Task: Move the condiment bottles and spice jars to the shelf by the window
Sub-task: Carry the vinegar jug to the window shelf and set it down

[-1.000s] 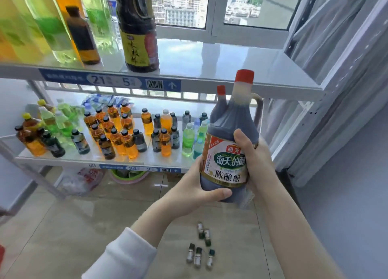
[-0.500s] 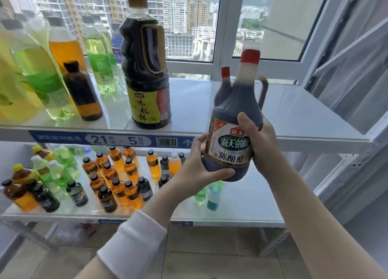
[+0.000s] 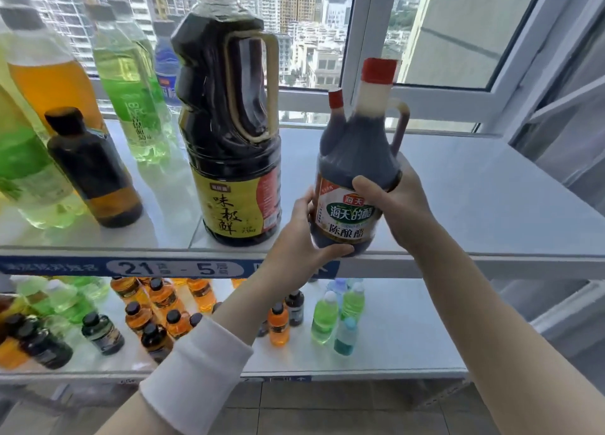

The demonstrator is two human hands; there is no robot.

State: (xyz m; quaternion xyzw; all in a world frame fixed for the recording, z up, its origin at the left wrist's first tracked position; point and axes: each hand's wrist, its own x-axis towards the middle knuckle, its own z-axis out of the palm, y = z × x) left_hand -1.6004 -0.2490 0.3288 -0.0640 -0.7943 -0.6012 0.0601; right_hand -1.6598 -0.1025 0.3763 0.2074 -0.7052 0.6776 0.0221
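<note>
L hand (image 3: 301, 241) & R hand (image 3: 404, 205), fingers clamped on vinegar bottle (image 3: 357, 146); seat base flat on shelf (image 3: 491, 205), right of soy jug (image 3: 229, 172).

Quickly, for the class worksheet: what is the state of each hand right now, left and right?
Left hand: holding the vinegar bottle, thumb curled under its base.
Right hand: gripping the same bottle around its side.

Both forearms reach forward; the left grip (image 3: 302, 238) cups the bottle (image 3: 357, 149) low on its left, the right grip (image 3: 401, 210) wraps its right side, thumb across the front
</note>
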